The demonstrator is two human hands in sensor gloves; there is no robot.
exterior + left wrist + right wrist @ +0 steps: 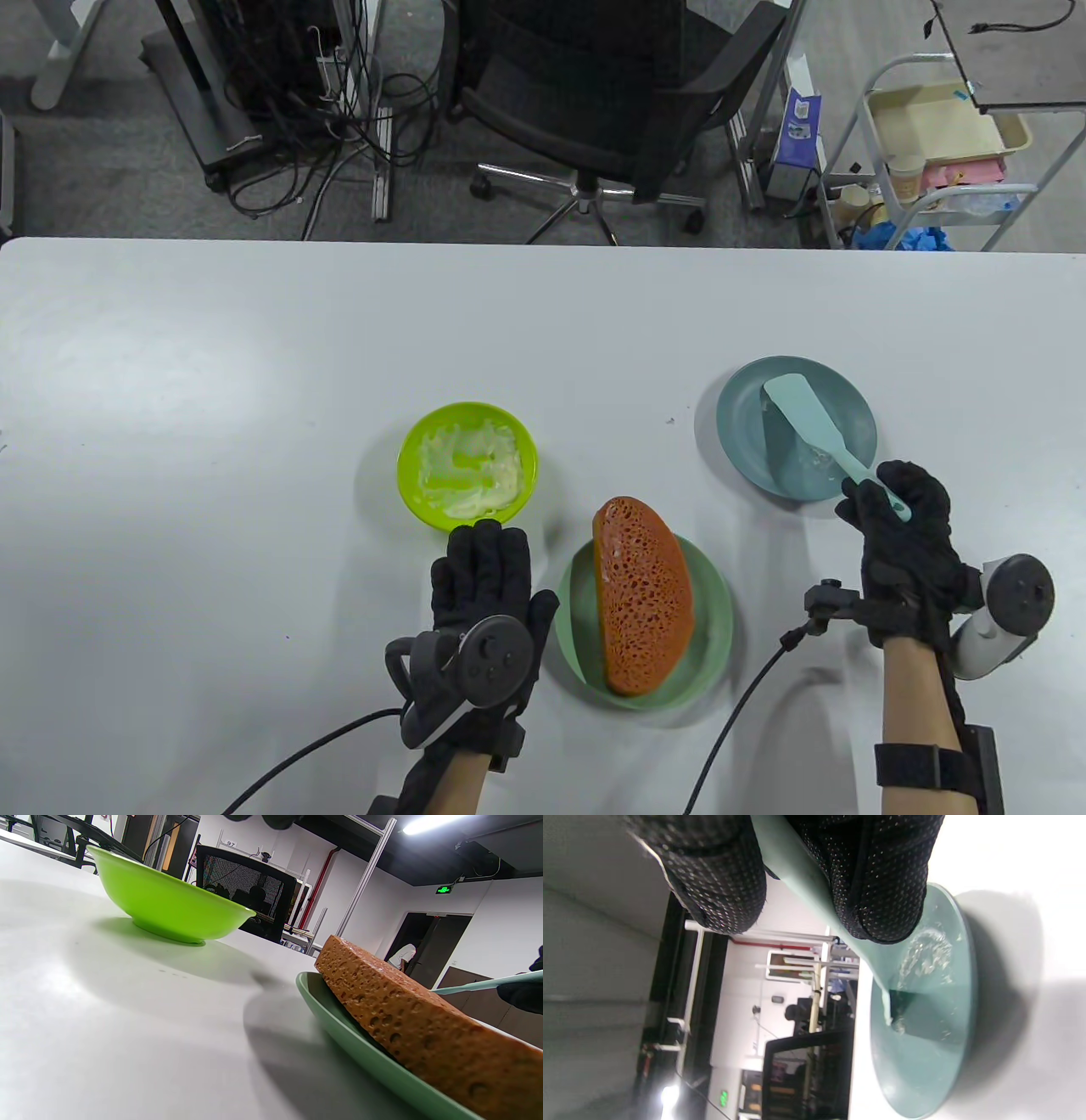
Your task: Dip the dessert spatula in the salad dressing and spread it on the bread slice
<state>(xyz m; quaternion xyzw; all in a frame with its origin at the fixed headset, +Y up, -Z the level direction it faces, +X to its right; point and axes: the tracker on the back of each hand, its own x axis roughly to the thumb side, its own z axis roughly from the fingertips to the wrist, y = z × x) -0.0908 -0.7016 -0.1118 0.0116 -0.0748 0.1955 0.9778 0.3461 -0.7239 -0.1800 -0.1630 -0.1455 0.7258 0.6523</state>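
Note:
My right hand (895, 518) grips the handle of a light teal dessert spatula (810, 420) whose blade lies over a blue-green plate (853, 403). In the right wrist view my fingers (878, 878) pinch the spatula handle (789, 861) above that plate (925, 1060), which shows wet smears. A lime green bowl (416, 441) holds pale salad dressing (471, 471). A brown bread slice (642, 594) lies on a pale green plate (708, 654). My left hand (484, 586) rests flat and empty on the table between the bowl and the bread plate. The left wrist view shows the bowl (165, 899) and the bread (424, 1018).
The white table (212, 382) stretches wide to the left and the back. Beyond its far edge stand an office chair (594, 93), cables and a cart (933, 144). Glove cables run off the near edge.

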